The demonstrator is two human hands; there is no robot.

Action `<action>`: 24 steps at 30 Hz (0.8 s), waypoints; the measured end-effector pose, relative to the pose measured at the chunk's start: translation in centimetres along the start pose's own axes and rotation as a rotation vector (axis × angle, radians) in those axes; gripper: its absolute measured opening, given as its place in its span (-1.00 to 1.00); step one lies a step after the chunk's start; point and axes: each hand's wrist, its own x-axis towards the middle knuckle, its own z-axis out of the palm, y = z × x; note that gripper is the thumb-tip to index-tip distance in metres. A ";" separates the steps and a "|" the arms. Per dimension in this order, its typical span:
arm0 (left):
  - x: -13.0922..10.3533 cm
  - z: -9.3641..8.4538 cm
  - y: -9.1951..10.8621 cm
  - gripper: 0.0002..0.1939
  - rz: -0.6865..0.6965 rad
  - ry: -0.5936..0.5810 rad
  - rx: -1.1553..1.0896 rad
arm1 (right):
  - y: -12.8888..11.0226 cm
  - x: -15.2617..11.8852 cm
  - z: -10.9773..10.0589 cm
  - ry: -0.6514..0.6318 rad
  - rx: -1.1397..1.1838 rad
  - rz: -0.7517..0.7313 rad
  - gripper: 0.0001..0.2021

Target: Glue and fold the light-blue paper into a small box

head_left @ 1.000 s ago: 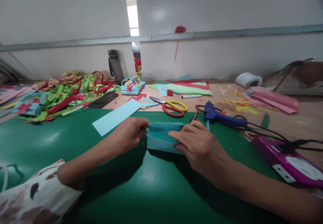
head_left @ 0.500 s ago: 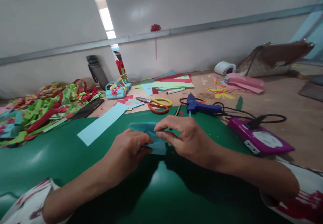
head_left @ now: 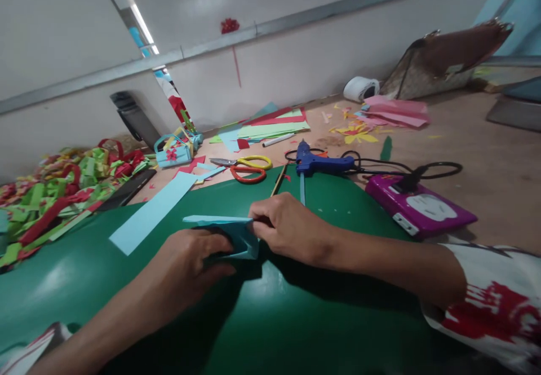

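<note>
A folded piece of light blue paper (head_left: 247, 239), shaped like a small open pocket, is held up over the green mat (head_left: 253, 330). My right hand (head_left: 291, 228) pinches its right edge between thumb and fingers. Fingers of my left hand (head_left: 190, 262) reach into the fold, while the thumb sits below near the lower edge; some of this grip is hidden. Beyond the left hand lies a flat light blue paper strip (head_left: 154, 211). Scissors (head_left: 247, 167) with yellow and red handles and a blue glue gun (head_left: 321, 162) lie past my hands.
Left are a heap of coloured paper strips (head_left: 54, 194), a dark phone (head_left: 127, 189), a small blue paper bag (head_left: 174, 155) and a bottle (head_left: 135, 118). At right sit a purple power bank-like box (head_left: 418, 206) with a cable, a tape roll (head_left: 359, 88) and a handbag (head_left: 448, 59).
The blue paper has opened into a wider pocket shape, and my left hand has shifted left and down with its fingers inside the fold. The camera view has tilted and turned slightly right.
</note>
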 end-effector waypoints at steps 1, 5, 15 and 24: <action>0.1 0.0 0.4 -0.90 -0.017 -0.016 0.050 | -0.1 0.0 0.1 0.010 0.014 0.004 -0.83; 0.6 0.4 1.9 -0.78 -0.035 -0.083 0.245 | -0.1 -0.1 0.4 0.010 0.075 0.013 -0.83; 0.9 1.4 1.0 -0.65 0.093 -0.018 0.201 | 0.9 0.2 0.3 -0.101 0.201 0.131 -0.87; 0.9 1.3 1.3 -0.65 0.047 -0.065 0.174 | 1.3 0.5 -0.2 -0.320 0.228 0.168 -0.91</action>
